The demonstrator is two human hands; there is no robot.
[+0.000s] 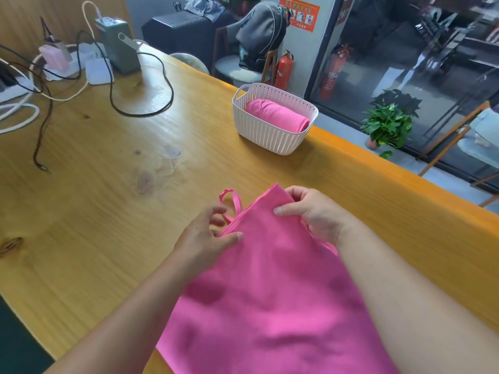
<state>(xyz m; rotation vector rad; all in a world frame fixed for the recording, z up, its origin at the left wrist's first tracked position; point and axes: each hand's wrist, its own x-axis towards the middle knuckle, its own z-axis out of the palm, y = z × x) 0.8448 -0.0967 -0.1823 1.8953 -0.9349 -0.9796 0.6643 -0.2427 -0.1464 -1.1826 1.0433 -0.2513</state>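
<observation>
A pink cloth (270,292) with a small hanging loop (229,197) at its far edge lies spread on the wooden table (108,184) in front of me. My left hand (208,236) pinches the cloth's far left edge just below the loop, thumb on top. My right hand (313,211) grips the far corner of the cloth, fingers curled over the folded edge. Further back, a white plastic basket (272,136) holds a rolled pink cloth (278,116).
Cables (140,103), chargers and a grey-green power box (116,44) crowd the table's far left. The table's right edge runs diagonally close to the basket. Beyond it stand fire extinguishers (285,68), a chair with a backpack (259,36) and a potted plant (388,125).
</observation>
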